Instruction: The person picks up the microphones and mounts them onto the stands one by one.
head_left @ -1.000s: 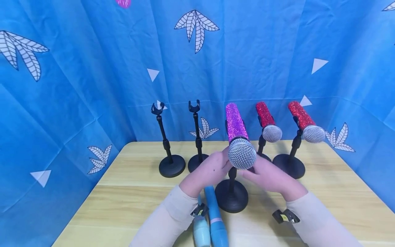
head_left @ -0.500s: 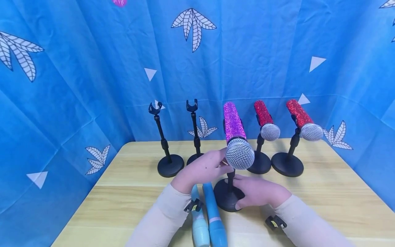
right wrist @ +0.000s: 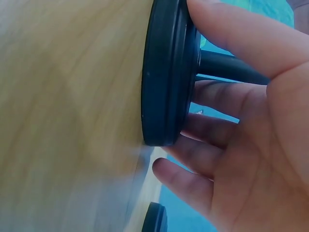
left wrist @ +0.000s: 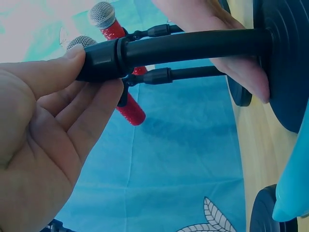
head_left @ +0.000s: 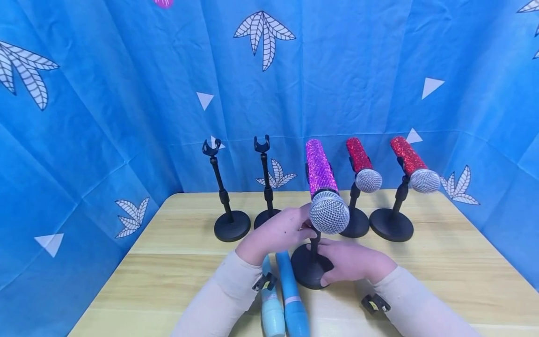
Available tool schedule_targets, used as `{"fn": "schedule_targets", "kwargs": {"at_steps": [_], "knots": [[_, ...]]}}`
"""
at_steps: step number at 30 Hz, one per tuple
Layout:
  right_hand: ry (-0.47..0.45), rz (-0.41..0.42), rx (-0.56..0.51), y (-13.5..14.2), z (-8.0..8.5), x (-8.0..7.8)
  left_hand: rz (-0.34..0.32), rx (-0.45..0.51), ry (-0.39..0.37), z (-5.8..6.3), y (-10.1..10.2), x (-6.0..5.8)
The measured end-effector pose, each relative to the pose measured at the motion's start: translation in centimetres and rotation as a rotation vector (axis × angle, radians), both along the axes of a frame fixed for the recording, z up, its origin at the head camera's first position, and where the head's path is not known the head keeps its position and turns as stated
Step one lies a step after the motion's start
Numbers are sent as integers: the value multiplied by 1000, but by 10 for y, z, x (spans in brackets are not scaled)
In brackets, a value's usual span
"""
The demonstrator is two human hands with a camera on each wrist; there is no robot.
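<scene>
A glittery purple microphone (head_left: 321, 168) with a silver mesh head rests tilted in the clip of a black desk stand, its head toward me. My left hand (head_left: 282, 230) pinches the stand's upper collar (left wrist: 101, 60) between thumb and fingers, just below the microphone. Low on the same stand, my right hand (head_left: 351, 261) grips the round base (right wrist: 166, 77). Its thumb presses near the rim and the other fingers spread over the base beside the pole (left wrist: 198, 48). The base stands on the wooden table, and the microphone's head hides part of the pole in the head view.
Two red glitter microphones (head_left: 360, 155) sit on stands at the right. To the left stand two bare stands (head_left: 223, 192) with upturned clips. A pale blue (head_left: 273, 313) and a darker blue (head_left: 294, 309) tapered cylinder lie by my left forearm. Blue curtain (head_left: 269, 103) surrounds the table.
My right hand has come down from the upper part of the stand to its base. My left hand has stayed at the collar. The head view has shifted slightly.
</scene>
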State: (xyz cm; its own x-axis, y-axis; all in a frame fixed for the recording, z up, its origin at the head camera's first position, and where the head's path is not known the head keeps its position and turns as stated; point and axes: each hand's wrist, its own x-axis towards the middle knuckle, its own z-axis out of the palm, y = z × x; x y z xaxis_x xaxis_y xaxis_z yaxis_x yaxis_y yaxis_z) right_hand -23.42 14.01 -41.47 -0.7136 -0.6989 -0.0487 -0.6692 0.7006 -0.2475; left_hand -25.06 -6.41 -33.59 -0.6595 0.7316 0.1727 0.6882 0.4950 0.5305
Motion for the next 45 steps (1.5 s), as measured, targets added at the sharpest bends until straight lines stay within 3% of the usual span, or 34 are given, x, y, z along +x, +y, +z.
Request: {"fn": "schedule_targets", "kwargs": {"at_steps": [5,23,34,45], "knots": [[16,6,-1,-1,0,1,7,-17,53,0,1,0],[31,13,10,-2,-2,3,12,-34,127,2,3,8],[23,8,12,-2,-3,2,140,-26,83,0,8,10],[53,32,-8,-1,0,2,78,-112,119,8,2,12]]}}
